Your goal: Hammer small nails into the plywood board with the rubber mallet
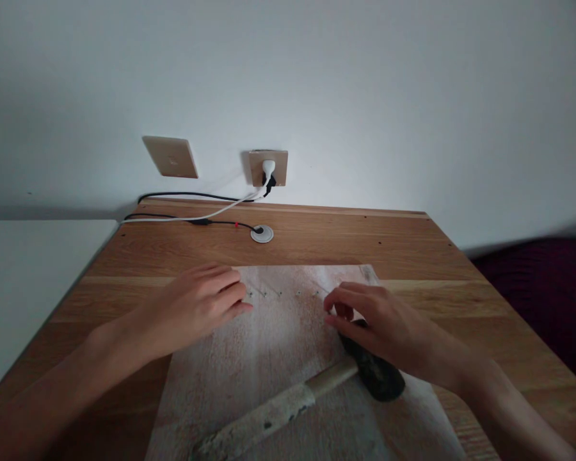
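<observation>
A pale wooden board lies on the brown table in front of me. A row of several small nails stands in the board near its far edge. My left hand rests palm down on the board's left part, fingers together and stretched toward the nails, holding nothing. My right hand hovers over the board's right side, fingers curled with thumb and forefinger pinched near a nail. Under it lies a hammer with a dark head and a worn pale handle pointing toward me.
A white surface adjoins the table on the left. On the wall sit a beige switch plate and a socket with plugs. Black and white cables run along the table's back to a round grommet. A dark red area lies at right.
</observation>
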Demonstrator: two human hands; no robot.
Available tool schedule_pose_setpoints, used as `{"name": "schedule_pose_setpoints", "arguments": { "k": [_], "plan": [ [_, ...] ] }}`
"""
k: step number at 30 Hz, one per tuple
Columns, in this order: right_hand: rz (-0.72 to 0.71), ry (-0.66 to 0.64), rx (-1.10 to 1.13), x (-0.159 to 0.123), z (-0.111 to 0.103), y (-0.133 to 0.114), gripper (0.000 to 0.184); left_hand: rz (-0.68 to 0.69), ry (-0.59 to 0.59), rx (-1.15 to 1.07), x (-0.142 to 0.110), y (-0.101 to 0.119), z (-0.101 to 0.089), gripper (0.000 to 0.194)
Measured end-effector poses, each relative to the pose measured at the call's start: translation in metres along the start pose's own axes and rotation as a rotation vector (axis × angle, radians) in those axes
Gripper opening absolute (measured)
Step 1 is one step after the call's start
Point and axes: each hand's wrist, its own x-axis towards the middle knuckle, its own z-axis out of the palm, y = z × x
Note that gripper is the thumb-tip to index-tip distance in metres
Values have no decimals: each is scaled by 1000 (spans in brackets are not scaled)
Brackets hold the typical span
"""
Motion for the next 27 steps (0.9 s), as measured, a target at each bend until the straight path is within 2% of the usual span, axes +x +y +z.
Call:
{"name": "schedule_pose_setpoints", "arguments": {
  "k": [2, 4, 7, 10, 14, 17, 22, 27],
  "plan": [
    [1, 29, 3, 5, 4, -1, 8, 21, 1, -54, 4, 14, -4, 38],
    [63, 92, -40, 10, 8, 5, 15, 32, -32, -97, 7, 24, -3, 35],
    [158, 128, -119, 13, 12, 18, 22, 2, -39, -93, 9, 25, 5, 26],
    [222, 75, -175, 13, 13, 24, 26, -58, 8, -35, 5, 15, 16, 13],
    [279, -17, -221, 16, 12, 19, 25, -85, 4, -29, 0, 5, 22, 21],
    [300, -75, -261, 21, 9, 11, 22, -70, -46, -88, 0, 5, 21, 28],
    [337, -150, -361, 29, 4, -2, 23, -54, -46, -148, 2, 0, 19, 30],
    [348, -186, -381, 30, 4, -4, 22, 38, -102, -33, 8, -8, 17, 21]
  ]
}}
